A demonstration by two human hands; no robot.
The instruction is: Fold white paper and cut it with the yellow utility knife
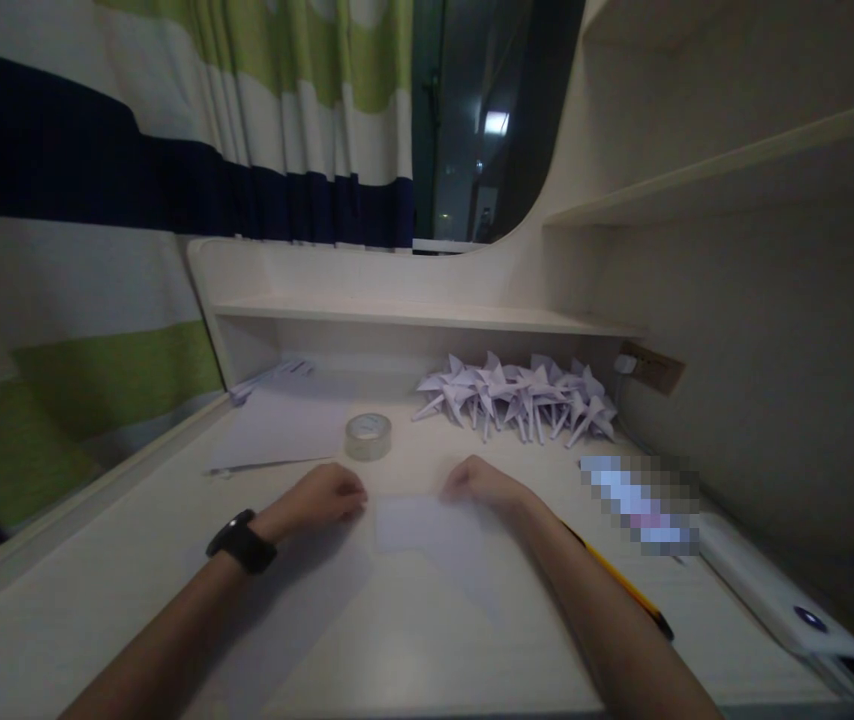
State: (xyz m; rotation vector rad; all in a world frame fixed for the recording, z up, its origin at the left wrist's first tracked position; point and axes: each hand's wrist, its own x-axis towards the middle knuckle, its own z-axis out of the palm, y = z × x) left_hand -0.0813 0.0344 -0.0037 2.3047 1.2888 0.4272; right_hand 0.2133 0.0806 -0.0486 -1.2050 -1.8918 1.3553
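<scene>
A small white sheet of paper (427,525) lies on the desk between my hands, its lower right part smeared by motion. My right hand (483,480) is closed at the upper right edge of this sheet, fingers blurred, seemingly pinching it. Just beyond the sheet's left edge, my left hand (329,495) has its fingers curled together, with nothing visible in them. A black watch (242,541) is on the left wrist. Behind the hands stands a roll of clear tape (368,437). Under my right forearm, partly hidden, lies a yellow and black pencil-like stick (622,580).
White paper sheets (284,420) lie at the back left. Several folded paper pinwheel-like shapes (521,395) are heaped at the back right. A pixelated, bright flat object (637,505) and a long white device (772,585) lie right. A low shelf (427,317) spans the back.
</scene>
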